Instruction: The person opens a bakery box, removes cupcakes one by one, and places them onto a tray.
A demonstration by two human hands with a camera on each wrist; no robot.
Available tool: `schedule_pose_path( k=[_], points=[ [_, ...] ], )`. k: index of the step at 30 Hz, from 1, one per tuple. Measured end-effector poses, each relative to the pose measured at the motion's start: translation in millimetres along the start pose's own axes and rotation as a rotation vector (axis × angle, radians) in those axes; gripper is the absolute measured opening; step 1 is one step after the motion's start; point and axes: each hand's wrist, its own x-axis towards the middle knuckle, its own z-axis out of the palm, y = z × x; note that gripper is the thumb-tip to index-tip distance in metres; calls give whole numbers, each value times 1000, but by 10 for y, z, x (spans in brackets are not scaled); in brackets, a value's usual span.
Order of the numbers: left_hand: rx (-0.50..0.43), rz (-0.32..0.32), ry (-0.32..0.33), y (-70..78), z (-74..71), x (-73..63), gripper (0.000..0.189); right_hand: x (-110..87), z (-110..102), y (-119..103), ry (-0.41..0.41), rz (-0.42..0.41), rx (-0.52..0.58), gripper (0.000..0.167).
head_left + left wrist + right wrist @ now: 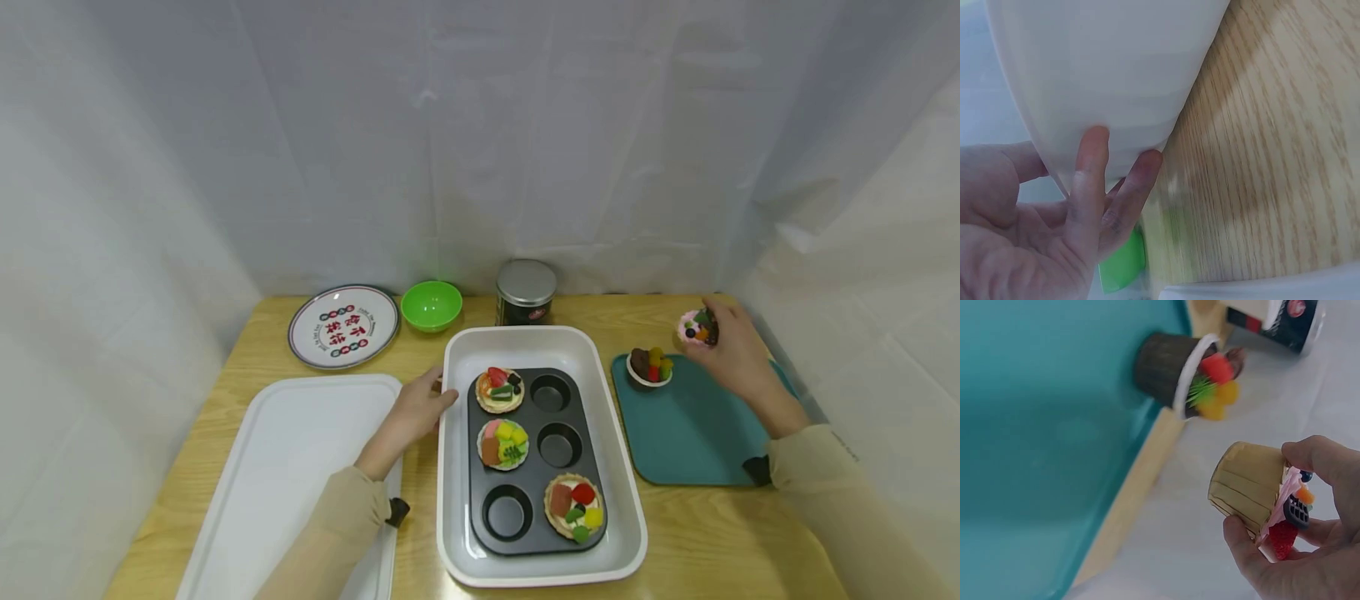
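Observation:
Above the far part of the teal tray [697,433], my right hand [731,354] holds a toy cupcake [1247,484] between thumb and fingers. The cupcake has a tan ridged cup and pink cream with berries, and is tipped sideways in the right wrist view. A brown-cupped cupcake [649,368] stands on the tray's far left corner. My left hand [416,408] grips the left wall of a white tub [517,571], thumb at the rim and fingers against the outside. Inside the tub lies a dark muffin pan [532,492] with fruit tarts [573,507] in three of its cups.
A white tray [300,475] lies left of the tub. Along the back stand a printed plate [307,337], a green bowl [431,306] and a dark tin [527,287] with a silver lid. White sheeting [480,150] hangs around the wooden table [675,533].

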Motion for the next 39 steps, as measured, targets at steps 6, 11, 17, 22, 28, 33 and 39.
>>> schedule_pose_path(
  k=[6, 11, 17, 22, 28, 33, 39],
  points=[
    [8, 8, 4, 13, 0, -19, 55, 11, -1, 220, -92, 82, -52, 85],
    [13, 2, 12, 13, 0, -21, 55, 23, 35, 353, -147, 104, -82, 88],
    [21, 13, 15, 7, 1, -29, 53, 32, 112, 491, -180, 117, -52, 85],
    [17, 16, 16, 8, 2, -31, 53, 32, 178, 581, -198, 147, -52, 86],
    [9, 18, 20, 8, 6, -35, 53, 37, 235, 641, -203, 167, -60, 85],
    [8, 18, 26, 4, 11, -36, 53, 40, 252, 658, -210, 168, -63, 84],
    [17, 24, 32, 3, 14, -34, 53, 47, 265, 675, -229, 173, -66, 83]
  ],
)
